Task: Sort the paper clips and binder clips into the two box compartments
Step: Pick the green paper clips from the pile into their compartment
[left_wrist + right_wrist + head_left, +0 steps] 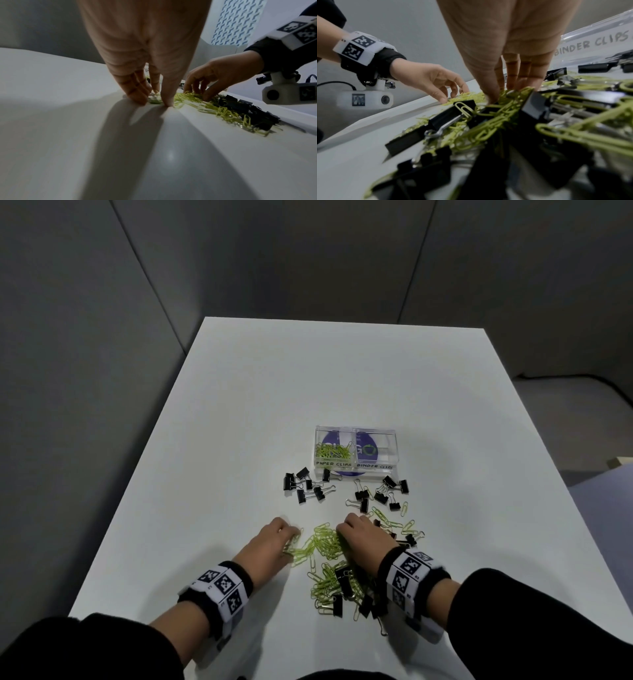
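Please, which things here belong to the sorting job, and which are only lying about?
Belong to the job:
green paper clips
black binder clips
clear two-compartment box
left hand
right hand

Only there:
white table
wristbands with markers
grey walls

Loose green wire paper clips and black metal binder clips are scattered before the clear plastic two-compartment box, on the white table.

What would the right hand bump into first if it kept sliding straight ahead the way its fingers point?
Probably the black binder clips lying loose just beyond the right hand, between it and the clear box. The box would come after them. Depth is hard to judge, so that is a best guess.
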